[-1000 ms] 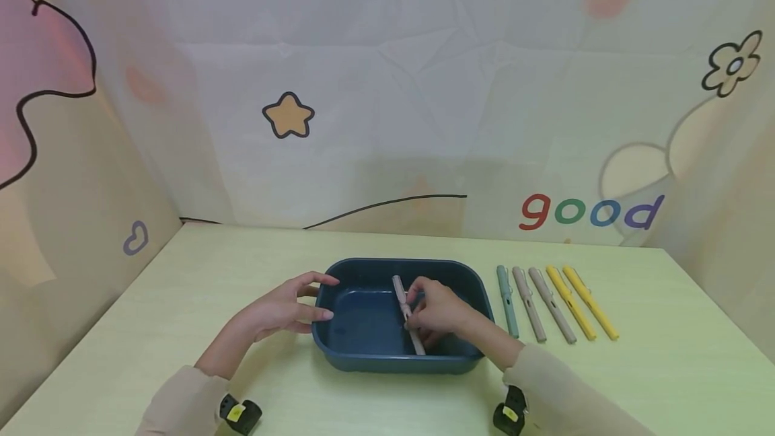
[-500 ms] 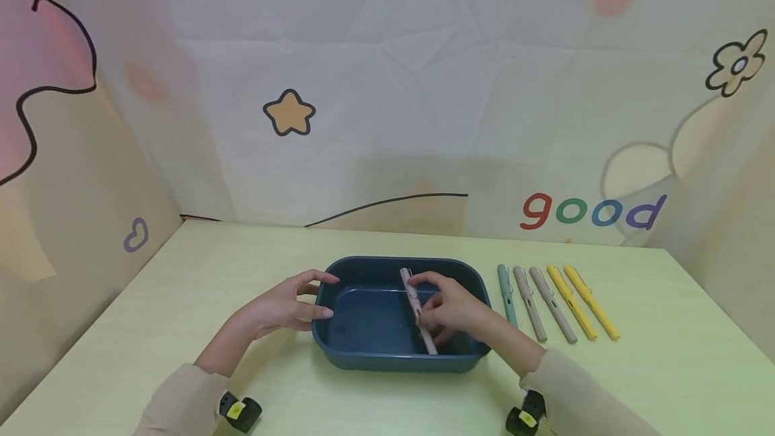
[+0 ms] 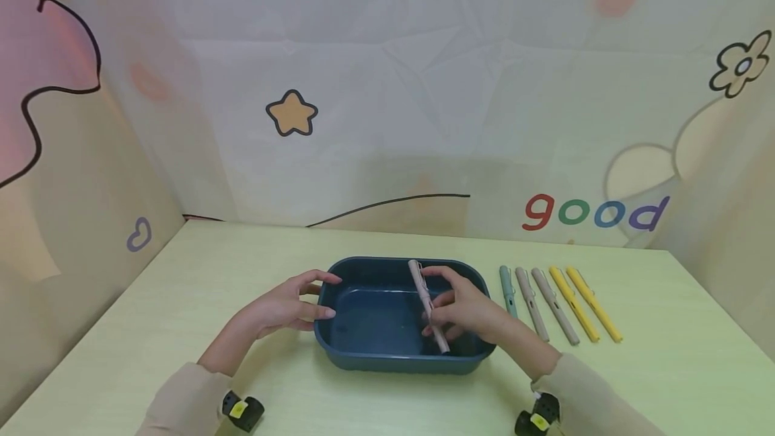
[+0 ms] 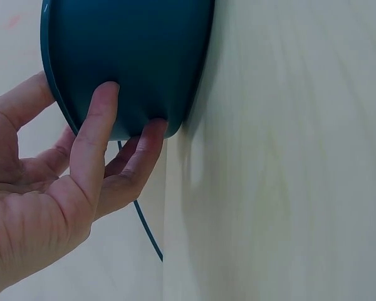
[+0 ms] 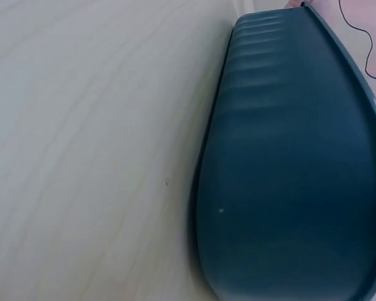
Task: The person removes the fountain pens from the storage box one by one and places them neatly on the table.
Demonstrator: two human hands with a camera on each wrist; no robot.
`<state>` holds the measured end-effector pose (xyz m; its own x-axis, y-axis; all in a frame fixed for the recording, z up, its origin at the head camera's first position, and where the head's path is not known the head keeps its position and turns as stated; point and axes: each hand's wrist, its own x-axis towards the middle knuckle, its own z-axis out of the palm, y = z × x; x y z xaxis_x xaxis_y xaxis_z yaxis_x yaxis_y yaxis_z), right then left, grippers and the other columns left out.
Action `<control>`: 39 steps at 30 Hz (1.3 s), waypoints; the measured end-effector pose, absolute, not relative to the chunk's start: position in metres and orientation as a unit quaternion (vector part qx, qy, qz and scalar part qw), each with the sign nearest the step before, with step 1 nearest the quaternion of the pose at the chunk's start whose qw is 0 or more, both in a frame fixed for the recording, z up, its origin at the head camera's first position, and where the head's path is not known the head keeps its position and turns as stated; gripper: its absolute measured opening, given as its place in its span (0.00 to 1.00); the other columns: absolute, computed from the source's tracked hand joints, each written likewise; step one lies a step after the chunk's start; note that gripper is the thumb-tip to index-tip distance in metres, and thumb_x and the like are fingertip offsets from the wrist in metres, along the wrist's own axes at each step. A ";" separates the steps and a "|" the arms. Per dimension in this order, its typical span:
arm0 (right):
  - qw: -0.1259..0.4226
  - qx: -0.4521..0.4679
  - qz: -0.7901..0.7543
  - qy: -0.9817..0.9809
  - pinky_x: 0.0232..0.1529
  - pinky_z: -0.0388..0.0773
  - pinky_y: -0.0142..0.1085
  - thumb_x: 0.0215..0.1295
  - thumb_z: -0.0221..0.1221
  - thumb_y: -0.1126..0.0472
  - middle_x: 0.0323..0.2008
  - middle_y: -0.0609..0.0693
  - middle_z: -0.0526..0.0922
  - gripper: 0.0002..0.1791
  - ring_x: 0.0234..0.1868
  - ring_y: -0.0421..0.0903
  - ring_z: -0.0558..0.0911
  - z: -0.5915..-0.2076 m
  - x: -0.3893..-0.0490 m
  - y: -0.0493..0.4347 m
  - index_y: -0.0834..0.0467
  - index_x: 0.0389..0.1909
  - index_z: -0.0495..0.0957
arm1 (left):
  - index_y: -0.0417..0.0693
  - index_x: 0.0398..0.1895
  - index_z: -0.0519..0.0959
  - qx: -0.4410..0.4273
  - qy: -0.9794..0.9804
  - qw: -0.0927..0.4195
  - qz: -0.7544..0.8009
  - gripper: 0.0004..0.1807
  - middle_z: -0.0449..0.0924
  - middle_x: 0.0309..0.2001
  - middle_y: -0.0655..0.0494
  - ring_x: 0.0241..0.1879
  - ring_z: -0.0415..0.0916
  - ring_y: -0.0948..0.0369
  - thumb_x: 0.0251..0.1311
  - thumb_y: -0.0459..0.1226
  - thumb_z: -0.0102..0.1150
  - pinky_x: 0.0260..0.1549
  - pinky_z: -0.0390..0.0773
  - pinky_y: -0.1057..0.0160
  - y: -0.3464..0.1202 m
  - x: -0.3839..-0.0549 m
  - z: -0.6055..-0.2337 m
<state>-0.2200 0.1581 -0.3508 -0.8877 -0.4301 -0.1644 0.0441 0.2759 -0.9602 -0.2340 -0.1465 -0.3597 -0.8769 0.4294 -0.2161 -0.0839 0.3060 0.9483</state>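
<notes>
My left hand (image 3: 289, 303) grips the left end of a dark blue plastic basin (image 3: 393, 363), with fingertips over its rim. In the left wrist view, fingers (image 4: 97, 125) press the outer wall of the basin (image 4: 144, 56). My right hand (image 3: 463, 305) pinches a pale pinkish-grey pen (image 3: 419, 281) inside the basin's right part. The pen slants, its clip end raised toward the back wall and its other end near the front wall. In the right wrist view, the basin's outer side (image 5: 282, 169) hides most of the right hand.
To the basin's right, a row of pens lies on the pale wooden table (image 3: 272, 395): a teal pen (image 3: 507, 288), two grey pens (image 3: 533, 305) (image 3: 556, 307) and two yellow pens (image 3: 575, 305) (image 3: 595, 305). A printed cloth (image 3: 387, 120) hangs behind the table.
My right hand has moved right inside the basin with the pinkish-grey pen, whose clip end has risen to the back rim. My left hand stays on the basin.
</notes>
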 end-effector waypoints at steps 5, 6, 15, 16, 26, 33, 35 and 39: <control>0.195 -0.109 -0.611 0.760 0.31 0.80 0.50 0.57 0.51 0.74 0.34 0.65 0.78 0.36 0.32 0.56 0.83 -0.348 -0.220 0.163 0.59 0.66 0.49 | 0.45 0.60 0.64 0.116 0.776 0.222 0.579 0.32 0.57 0.59 0.36 0.44 0.75 0.50 0.50 0.33 0.65 0.42 0.77 0.49 -0.148 -0.235 -0.361; 0.194 -0.104 -0.615 0.757 0.32 0.80 0.49 0.57 0.51 0.74 0.34 0.65 0.78 0.35 0.32 0.56 0.83 -0.348 -0.220 0.163 0.59 0.66 0.49 | 0.45 0.60 0.64 0.117 0.775 0.223 0.580 0.32 0.57 0.59 0.36 0.44 0.75 0.50 0.50 0.33 0.65 0.42 0.77 0.49 -0.148 -0.235 -0.361; 0.193 -0.104 -0.613 0.759 0.36 0.79 0.49 0.61 0.53 0.71 0.38 0.66 0.81 0.33 0.36 0.54 0.83 -0.339 -0.218 0.169 0.63 0.65 0.50 | 0.46 0.59 0.65 0.117 0.774 0.223 0.581 0.32 0.57 0.60 0.35 0.44 0.75 0.50 0.50 0.33 0.65 0.42 0.77 0.49 -0.148 -0.235 -0.360; 0.191 -0.104 -0.610 0.762 0.36 0.79 0.50 0.61 0.54 0.70 0.39 0.66 0.81 0.34 0.37 0.54 0.83 -0.338 -0.218 0.170 0.63 0.65 0.50 | 0.46 0.60 0.65 0.118 0.774 0.222 0.581 0.32 0.57 0.60 0.35 0.44 0.75 0.50 0.50 0.33 0.65 0.42 0.77 0.49 -0.148 -0.235 -0.360; 0.166 -0.100 -0.615 0.765 0.33 0.80 0.45 0.60 0.57 0.69 0.41 0.66 0.80 0.35 0.36 0.55 0.83 -0.337 -0.218 0.174 0.63 0.66 0.52 | 0.45 0.60 0.64 0.119 0.775 0.222 0.580 0.32 0.57 0.60 0.36 0.44 0.75 0.50 0.50 0.33 0.65 0.41 0.77 0.49 -0.148 -0.235 -0.361; 0.151 -0.084 -0.609 0.774 0.36 0.80 0.47 0.59 0.58 0.67 0.44 0.67 0.79 0.35 0.38 0.53 0.83 -0.332 -0.219 0.180 0.63 0.66 0.54 | 0.46 0.60 0.65 0.115 0.777 0.222 0.578 0.32 0.58 0.59 0.36 0.44 0.75 0.51 0.50 0.33 0.65 0.42 0.77 0.49 -0.148 -0.236 -0.362; 0.147 -0.079 -0.606 0.778 0.36 0.80 0.47 0.59 0.58 0.67 0.43 0.66 0.80 0.35 0.38 0.52 0.83 -0.331 -0.219 0.182 0.63 0.66 0.54 | 0.47 0.59 0.65 0.113 0.778 0.222 0.577 0.32 0.58 0.59 0.36 0.44 0.75 0.50 0.50 0.33 0.65 0.42 0.77 0.49 -0.147 -0.236 -0.362; 0.137 -0.073 -0.602 0.783 0.37 0.79 0.46 0.59 0.59 0.66 0.42 0.64 0.81 0.35 0.39 0.52 0.83 -0.326 -0.220 0.189 0.62 0.66 0.54 | 0.47 0.59 0.66 0.109 0.778 0.222 0.578 0.31 0.57 0.60 0.36 0.44 0.75 0.51 0.50 0.33 0.65 0.42 0.77 0.49 -0.147 -0.236 -0.362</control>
<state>-0.2203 0.1895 -0.3259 -0.9518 -0.2791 -0.1275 0.0514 0.2648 -0.9629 -0.2357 -0.1474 -0.3619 -0.8775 0.4265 -0.2193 -0.0869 0.3083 0.9473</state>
